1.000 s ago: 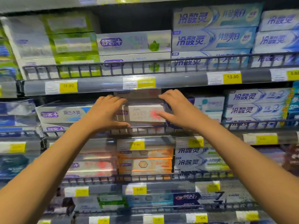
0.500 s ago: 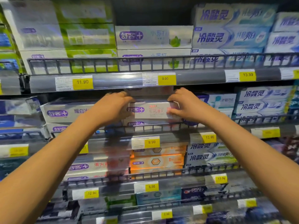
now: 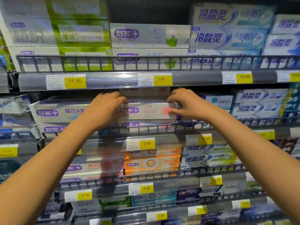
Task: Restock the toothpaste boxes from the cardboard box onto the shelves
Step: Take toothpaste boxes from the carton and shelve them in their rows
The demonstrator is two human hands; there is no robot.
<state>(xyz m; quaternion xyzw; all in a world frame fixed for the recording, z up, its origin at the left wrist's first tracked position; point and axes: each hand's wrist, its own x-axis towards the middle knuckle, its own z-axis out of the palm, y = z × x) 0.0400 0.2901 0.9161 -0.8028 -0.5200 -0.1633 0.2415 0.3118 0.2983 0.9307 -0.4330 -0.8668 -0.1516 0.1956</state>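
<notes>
1. Shop shelves (image 3: 112, 80), tiers packed full, yellow price tags (image 3: 75, 81) along the rails.
2. One toothpaste box (image 3: 151, 111) sits atop its stack, mid-frame — nearly placed, I judge; cardboard box out of view, remainder unknown.
3. Left hand (image 3: 105, 109) curls round its left end; right hand (image 3: 186, 103) pinches the right end, fingers above, thumb in front.

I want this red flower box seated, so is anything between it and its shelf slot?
Nothing visible: the toothpaste box, gripped at its ends by the left hand and right hand, sits on a matching box behind the rail.
</notes>
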